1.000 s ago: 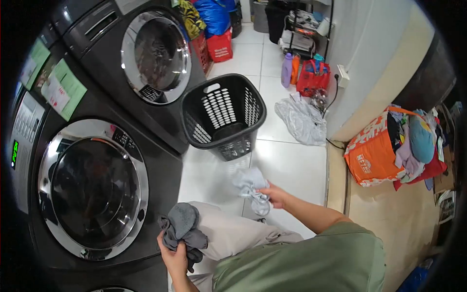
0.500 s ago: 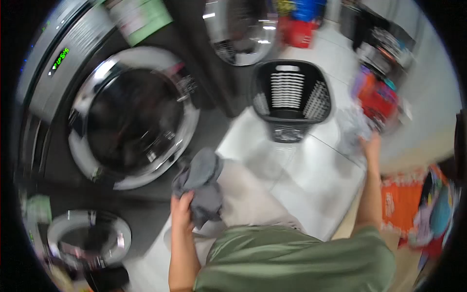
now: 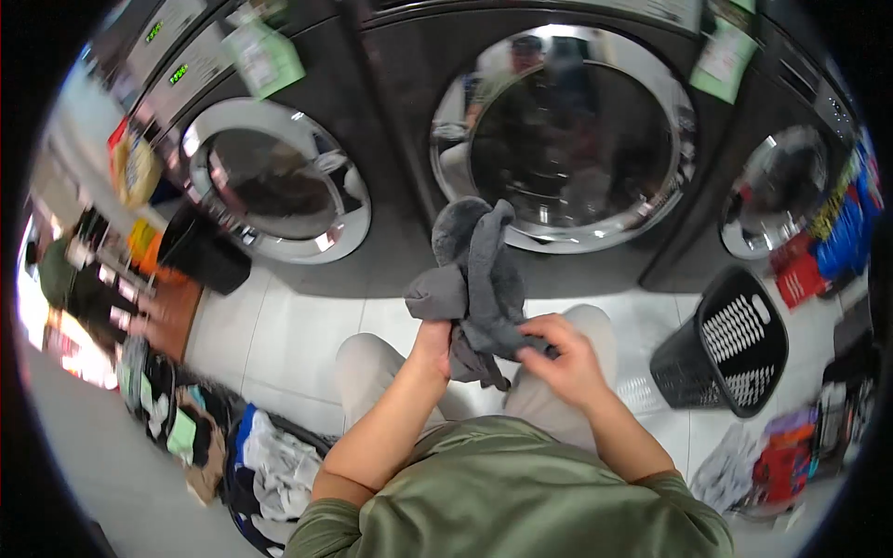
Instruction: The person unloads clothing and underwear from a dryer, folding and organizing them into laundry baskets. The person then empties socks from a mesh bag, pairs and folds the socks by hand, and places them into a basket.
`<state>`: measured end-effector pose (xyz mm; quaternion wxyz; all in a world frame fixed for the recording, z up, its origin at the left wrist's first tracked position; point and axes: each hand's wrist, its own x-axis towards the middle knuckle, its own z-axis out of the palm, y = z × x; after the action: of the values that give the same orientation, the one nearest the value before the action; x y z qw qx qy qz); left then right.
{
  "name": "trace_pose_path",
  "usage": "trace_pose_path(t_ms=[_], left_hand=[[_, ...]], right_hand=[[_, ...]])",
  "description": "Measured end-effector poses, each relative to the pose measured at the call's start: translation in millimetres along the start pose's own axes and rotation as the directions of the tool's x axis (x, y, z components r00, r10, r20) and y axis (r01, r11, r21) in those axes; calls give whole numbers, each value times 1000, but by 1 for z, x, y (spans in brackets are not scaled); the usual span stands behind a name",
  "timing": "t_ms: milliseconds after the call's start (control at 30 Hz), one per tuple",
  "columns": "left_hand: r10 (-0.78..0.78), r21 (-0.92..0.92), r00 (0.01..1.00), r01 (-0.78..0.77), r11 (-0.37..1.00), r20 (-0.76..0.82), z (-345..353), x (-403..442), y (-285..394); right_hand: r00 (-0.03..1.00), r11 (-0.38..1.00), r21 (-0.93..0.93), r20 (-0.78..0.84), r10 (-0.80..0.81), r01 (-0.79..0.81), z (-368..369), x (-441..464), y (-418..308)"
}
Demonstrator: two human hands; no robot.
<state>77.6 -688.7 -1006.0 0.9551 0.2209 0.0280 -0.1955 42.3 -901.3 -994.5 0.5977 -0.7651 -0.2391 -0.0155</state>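
A bundle of dark grey cloth (image 3: 488, 270) is held up in front of my lap; its folds hide what kind of item it is. My left hand (image 3: 435, 349) is closed around the lower left part of the bundle. On the other side, my right hand (image 3: 563, 361) pinches the lower right end of the same cloth, slightly blurred. Just beyond the bundle stands a dark front-loading laundry machine with a shut round glass door (image 3: 572, 139).
More front-loading machines (image 3: 274, 181) flank it. A black laundry basket (image 3: 665, 367) stands on the white tiles at right. Lower left, a dark basket holds mixed clothes (image 3: 279, 465). A black bin (image 3: 200, 256) and another person (image 3: 79, 284) are at left. Bags (image 3: 786, 460) lie lower right.
My view has swung left to face the machine. My right hand has left the plastic bag at right and now grips the grey cloth alongside my left hand.
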Motion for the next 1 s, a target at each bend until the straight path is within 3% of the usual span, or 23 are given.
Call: trace_pose_path(t_ms=[67, 167, 300, 400, 433, 533, 567, 600, 633, 667, 700, 733, 767, 800, 867, 900, 967, 1000], left_hand=[[106, -47, 987, -113, 992, -124, -16, -10, 23], [182, -41, 938, -203, 978, -294, -45, -22, 43], [160, -136, 975, -181, 974, -153, -78, -30, 81], [351, -90, 909, -378, 921, -227, -99, -25, 113], [360, -159, 929, -369, 916, -82, -113, -25, 124], [561, 163, 687, -556, 815, -462, -121, -15, 138], [449, 198, 745, -406, 892, -494, -124, -22, 147], [658, 376, 700, -551, 745, -277, -166, -16, 152], [729, 474, 483, -555, 684, -485, -150, -16, 151], [744, 511, 528, -543, 667, -410, -157, -19, 155], [764, 562, 553, -534, 631, -333, -139, -28, 156], [796, 668, 540, -489, 561, -273, -133, -26, 156], [785, 734, 585, -438, 519, -206, -151, -24, 157], [788, 765, 583, -413, 494, -195, -155, -19, 157], [713, 768, 629, -277, 578, -310, -150, -17, 152], [718, 796, 618, -236, 558, -321, -143, -12, 148], [596, 718, 729, -211, 664, -337, -120, -12, 141], [564, 639, 725, -223, 736, -396, -123, -4, 135]], right_hand=[[973, 950, 209, 66, 223, -232, -5, 22, 10], [948, 939, 200, 209, 239, -280, 1, 57, 1], [978, 805, 555, 126, 168, -210, 34, 101, 5], [976, 701, 686, 67, 206, -195, 47, 133, 6], [981, 684, 707, 80, 177, -181, 50, 141, 3], [978, 605, 777, 67, 199, -176, 61, 161, -7], [973, 569, 809, 15, 232, -148, 61, 166, -5], [976, 543, 829, 14, 218, -134, 58, 173, -2], [962, 542, 833, -41, 269, -115, 58, 179, 9], [964, 651, 754, -103, 246, -86, 58, 187, 60], [967, 676, 710, 33, 252, -200, 62, 187, 78], [857, 696, 511, 202, 473, -505, 65, 185, 91], [769, 623, 483, 198, 607, -616, 73, 178, 101], [795, 514, 638, 282, 537, -573, 81, 173, 112], [802, 433, 733, 256, 539, -525, 71, 174, 111], [868, 417, 788, 280, 411, -452, 63, 179, 106], [856, 312, 832, 318, 408, -458, 58, 181, 99], [856, 248, 846, 372, 359, -471, 60, 184, 113]])
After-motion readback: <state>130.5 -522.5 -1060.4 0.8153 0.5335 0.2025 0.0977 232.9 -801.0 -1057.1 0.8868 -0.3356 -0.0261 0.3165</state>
